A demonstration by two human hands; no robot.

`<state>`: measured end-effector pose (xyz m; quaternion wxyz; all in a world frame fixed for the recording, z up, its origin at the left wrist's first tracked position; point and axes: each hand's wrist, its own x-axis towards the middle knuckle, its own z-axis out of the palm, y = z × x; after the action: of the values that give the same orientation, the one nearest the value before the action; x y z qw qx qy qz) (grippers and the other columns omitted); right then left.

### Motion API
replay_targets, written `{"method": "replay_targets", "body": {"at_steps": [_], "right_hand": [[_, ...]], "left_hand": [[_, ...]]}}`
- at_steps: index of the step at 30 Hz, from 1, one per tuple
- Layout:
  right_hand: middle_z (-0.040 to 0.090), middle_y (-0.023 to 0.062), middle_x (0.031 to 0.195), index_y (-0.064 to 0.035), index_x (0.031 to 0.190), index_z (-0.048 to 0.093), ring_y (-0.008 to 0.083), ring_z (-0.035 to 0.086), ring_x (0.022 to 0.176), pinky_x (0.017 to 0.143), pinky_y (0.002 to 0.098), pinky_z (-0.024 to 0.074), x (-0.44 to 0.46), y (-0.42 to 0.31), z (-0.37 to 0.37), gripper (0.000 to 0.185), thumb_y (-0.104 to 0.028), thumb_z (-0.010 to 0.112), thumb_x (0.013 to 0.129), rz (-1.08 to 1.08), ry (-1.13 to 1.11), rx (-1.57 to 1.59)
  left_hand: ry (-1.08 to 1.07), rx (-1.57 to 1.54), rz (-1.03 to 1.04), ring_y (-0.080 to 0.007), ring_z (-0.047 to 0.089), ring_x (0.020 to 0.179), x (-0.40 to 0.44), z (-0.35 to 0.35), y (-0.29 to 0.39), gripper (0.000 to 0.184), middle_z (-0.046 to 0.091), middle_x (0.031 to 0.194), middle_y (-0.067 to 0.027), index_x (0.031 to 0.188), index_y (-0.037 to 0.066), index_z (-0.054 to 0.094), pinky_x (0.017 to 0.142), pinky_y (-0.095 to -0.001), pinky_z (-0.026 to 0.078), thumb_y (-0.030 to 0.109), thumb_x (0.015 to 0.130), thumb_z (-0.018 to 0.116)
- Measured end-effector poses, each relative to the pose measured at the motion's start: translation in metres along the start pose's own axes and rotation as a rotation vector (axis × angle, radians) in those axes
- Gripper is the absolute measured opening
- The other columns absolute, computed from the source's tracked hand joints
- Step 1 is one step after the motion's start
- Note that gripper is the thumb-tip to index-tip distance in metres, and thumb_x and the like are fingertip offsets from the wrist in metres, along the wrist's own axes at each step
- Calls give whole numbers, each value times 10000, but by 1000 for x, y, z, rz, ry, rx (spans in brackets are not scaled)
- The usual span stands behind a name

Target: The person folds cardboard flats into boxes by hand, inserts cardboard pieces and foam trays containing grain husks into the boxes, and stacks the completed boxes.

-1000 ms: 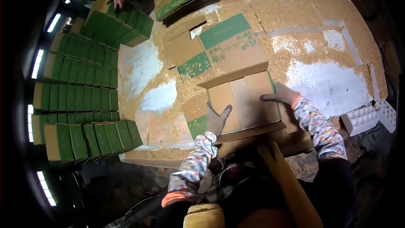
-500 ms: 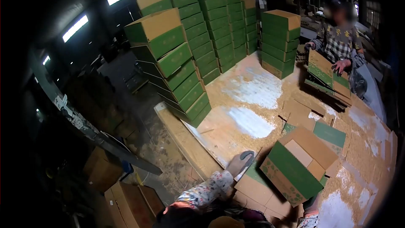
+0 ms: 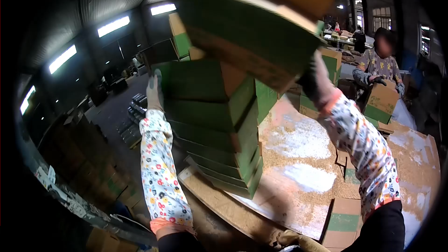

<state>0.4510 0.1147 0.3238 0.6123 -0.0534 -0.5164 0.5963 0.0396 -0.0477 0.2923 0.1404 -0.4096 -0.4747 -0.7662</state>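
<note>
One raised box (image 3: 252, 32), right fingers (image 3: 308, 80) gripping its end, left fingers (image 3: 157, 77) extended against one near stack (image 3: 212, 123)

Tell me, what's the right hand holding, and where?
The right hand holds a green box by its right end; the exact grip is blurred.

No text, label, number or sign is legible.
</note>
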Motion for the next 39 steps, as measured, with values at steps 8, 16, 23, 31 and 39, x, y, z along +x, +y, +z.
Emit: {"method": "replay_targets", "body": {"at_steps": [8,16,23,31,39], "right_hand": [[484,328,1168,-41,1300,429,472,492,1073,933,447,422,41,49,97,432,-306,412,960,-946,-533,-1160],[648,185,947,2,1063,597,278,648,897,771,359,507,13,38,134,577,-482,692,764,-498,-875,-967],[653,33,876,19,998,634,72,590,759,669,202,477,-5,34,138,205,-125,662,854,-256,-857,-567],[622,146,1027,-57,1278,464,224,614,867,753,315,503,99,24,59,352,-178,472,948,-759,-1204,-949],[599,147,919,52,1110,525,245,577,821,732,353,490,127,8,-31,283,-167,453,946,-1336,-320,-1111]], "left_hand": [[140,374,45,-361,493,1164,-24,1,-21,510,518,1266,-243,1266,-39,479,988,-360,361,344,930,507],[-54,-777,-478,-134,517,942,-61,-64,-21,440,500,1183,-41,1221,158,532,757,-289,439,466,908,502],[440,-69,-611,-212,403,1260,-376,-137,-277,500,416,1380,-103,1387,23,319,1054,-329,317,316,987,379],[150,1088,-530,-417,372,1210,-483,-19,-201,424,343,1357,-259,1332,42,304,1018,-450,336,89,923,404],[682,323,-862,-377,322,1285,-490,90,-167,485,314,1411,-234,1403,58,302,1073,-421,255,299,983,327]]}}
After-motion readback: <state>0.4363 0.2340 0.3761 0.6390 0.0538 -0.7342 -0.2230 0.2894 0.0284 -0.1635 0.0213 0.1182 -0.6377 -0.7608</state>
